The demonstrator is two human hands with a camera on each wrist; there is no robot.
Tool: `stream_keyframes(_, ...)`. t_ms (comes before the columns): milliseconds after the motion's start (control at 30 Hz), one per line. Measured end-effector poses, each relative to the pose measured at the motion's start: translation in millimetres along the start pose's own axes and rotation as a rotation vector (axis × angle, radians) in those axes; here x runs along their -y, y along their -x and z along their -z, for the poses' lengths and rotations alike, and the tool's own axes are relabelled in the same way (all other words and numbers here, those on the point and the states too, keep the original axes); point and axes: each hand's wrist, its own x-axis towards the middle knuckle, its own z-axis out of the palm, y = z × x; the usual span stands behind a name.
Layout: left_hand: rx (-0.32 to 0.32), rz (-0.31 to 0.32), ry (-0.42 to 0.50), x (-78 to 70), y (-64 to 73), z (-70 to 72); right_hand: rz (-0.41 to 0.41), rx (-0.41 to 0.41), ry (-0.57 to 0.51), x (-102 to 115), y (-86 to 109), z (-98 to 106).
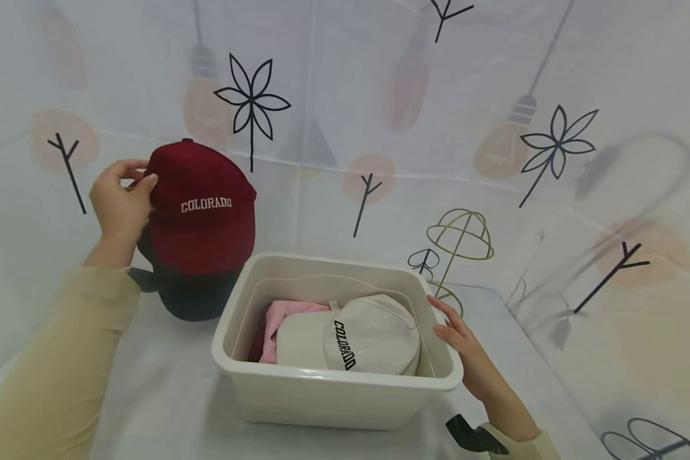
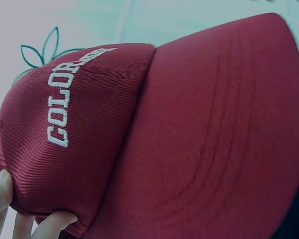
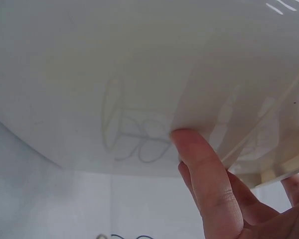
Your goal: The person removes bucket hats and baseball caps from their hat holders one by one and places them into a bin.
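Observation:
A dark red baseball cap (image 1: pixel 201 185) lettered COLORADO is pinched at its left side by my left hand (image 1: pixel 123 195). In the left wrist view, the thumb and fingers (image 2: pixel 55 224) press into the crown near the brim. Just beneath the red cap, partly hidden by it, is a dark cap (image 1: pixel 198 303). My right hand (image 1: pixel 466 348) grips the right rim of a white plastic bin (image 1: pixel 322 399); in the right wrist view one finger (image 3: pixel 204 179) lies against its wall. A cream COLORADO cap (image 1: pixel 374 335) lies on its side inside the bin.
Pink cloth (image 1: pixel 284 316) and a sliver of dark red show at the left inside the bin, beside the cream cap. The bin stands on a white-covered table (image 1: pixel 155 383). Behind is a patterned curtain (image 1: pixel 333 96) with drawn plants and lamps.

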Motion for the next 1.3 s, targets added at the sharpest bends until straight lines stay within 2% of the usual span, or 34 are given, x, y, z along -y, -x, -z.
stream_keyframes(133, -0.005, 0.005, 0.054, -11.4, -3.4, 1.7, -0.002, 0.001, -0.006, -1, -0.5, 0)
stream_keyframes(367, -0.004, -0.034, 0.144, -26.8, -4.7, 6.8, -0.001, -0.001, -0.011, -2, -0.6, 1)
stream_keyframes(700, 0.072, -0.072, 0.3, -51.7, 1.6, 13.0, -0.013, -0.019, 0.003, -2, -1.0, 1)
stream_keyframes(900, 0.122, -0.095, 0.334, -61.8, 8.7, 11.5, -0.009, -0.015, 0.009, -3, -1.9, 2)
stream_keyframes(1100, 0.164, -0.174, 0.318, -68.7, 17.1, 7.3, -0.008, -0.011, 0.009, -4, -2.8, 1)
stream_keyframes(1300, 0.212, -0.261, 0.382, -76.2, 28.0, 0.7, -0.006, -0.013, 0.005, -4, -2.8, 0)
